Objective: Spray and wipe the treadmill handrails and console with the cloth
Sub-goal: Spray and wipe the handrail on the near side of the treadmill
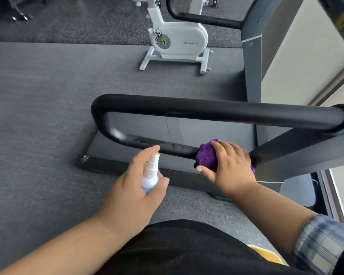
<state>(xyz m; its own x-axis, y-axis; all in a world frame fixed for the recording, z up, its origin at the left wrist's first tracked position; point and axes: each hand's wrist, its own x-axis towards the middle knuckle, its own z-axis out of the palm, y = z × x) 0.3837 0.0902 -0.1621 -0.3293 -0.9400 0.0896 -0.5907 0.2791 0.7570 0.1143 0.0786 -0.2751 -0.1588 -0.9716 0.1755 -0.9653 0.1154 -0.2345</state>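
The right hand presses a bunched purple cloth around the lower handrail; soft and light, it should mould to the smooth, likely slick tube. The left hand grips a small spray bottle by its body, nozzle toward the rail.

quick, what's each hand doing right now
Left hand: closed around the spray bottle, nozzle toward the handrail.
Right hand: closed over the purple cloth, pressing it on the handrail.
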